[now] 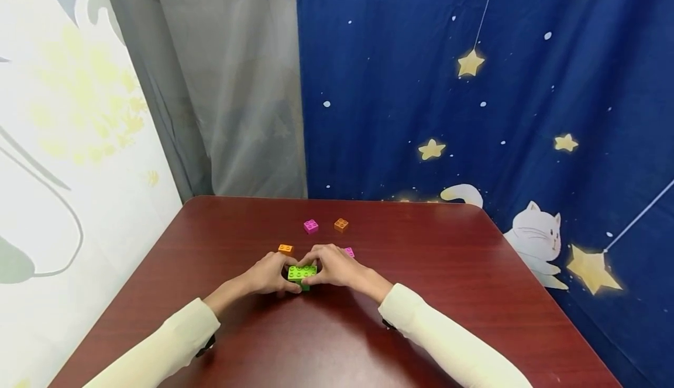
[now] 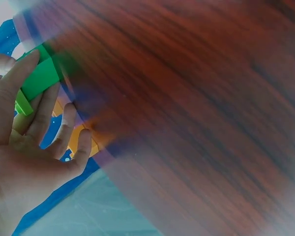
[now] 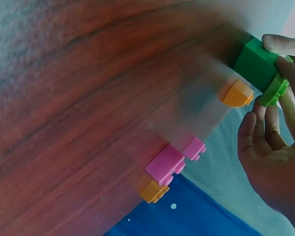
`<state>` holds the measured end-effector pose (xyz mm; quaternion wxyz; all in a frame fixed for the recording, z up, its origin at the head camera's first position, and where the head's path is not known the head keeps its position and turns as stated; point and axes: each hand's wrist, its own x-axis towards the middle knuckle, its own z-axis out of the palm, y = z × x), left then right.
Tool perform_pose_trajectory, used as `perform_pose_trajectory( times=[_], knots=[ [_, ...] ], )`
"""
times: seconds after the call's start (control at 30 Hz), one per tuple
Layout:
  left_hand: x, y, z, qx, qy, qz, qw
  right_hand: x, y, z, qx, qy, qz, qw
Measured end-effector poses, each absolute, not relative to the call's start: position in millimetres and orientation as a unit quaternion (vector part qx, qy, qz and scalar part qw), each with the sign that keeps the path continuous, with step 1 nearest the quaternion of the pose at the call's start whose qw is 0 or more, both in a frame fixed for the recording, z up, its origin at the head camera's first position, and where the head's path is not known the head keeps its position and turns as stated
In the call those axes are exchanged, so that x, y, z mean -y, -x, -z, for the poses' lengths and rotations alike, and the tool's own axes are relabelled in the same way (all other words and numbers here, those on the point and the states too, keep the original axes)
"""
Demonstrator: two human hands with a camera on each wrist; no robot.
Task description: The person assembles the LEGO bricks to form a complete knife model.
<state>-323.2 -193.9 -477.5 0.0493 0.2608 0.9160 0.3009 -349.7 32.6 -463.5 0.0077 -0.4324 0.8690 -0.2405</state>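
Both hands meet on a stack of toy building bricks in the head view. A light green brick (image 1: 302, 272) with studs on top sits over a darker green brick (image 3: 255, 65). My left hand (image 1: 271, 273) holds the darker brick from the left, its thumb on the near side; the other fingers are spread in the left wrist view. Coming from the right, my right hand (image 1: 335, 267) pinches the light green brick between thumb and fingers. An orange brick (image 1: 285, 249) lies just beyond the left hand. Behind the right hand a pink brick (image 1: 348, 251) is partly hidden.
Farther back on the dark red wooden table (image 1: 421, 247) lie a magenta brick (image 1: 310, 226) and a brownish-orange brick (image 1: 341, 225). A grey curtain (image 1: 253, 83) and a blue star-patterned curtain (image 1: 389, 83) hang behind the table's far edge.
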Motion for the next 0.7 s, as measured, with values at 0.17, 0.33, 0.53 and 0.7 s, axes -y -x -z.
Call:
perform_pose_trajectory(
  times=[0.17, 0.33, 0.53, 0.7],
  knots=[
    [196, 323, 471, -0.912, -0.282, -0.293, 0.05, -33, 351, 465, -0.867, 0.435, 0.243, 0.001],
    [202, 320, 470, -0.904, -0.291, -0.308, 0.051, -33, 351, 468, -0.863, 0.445, 0.24, -0.022],
    [201, 316, 471, -0.897, -0.301, -0.323, 0.016, -34, 351, 473, -0.857, 0.433, 0.276, -0.032],
    [198, 313, 471, -0.897, -0.308, -0.315, -0.026, -34, 350, 474, -0.854, 0.419, 0.308, -0.02]
  ],
)
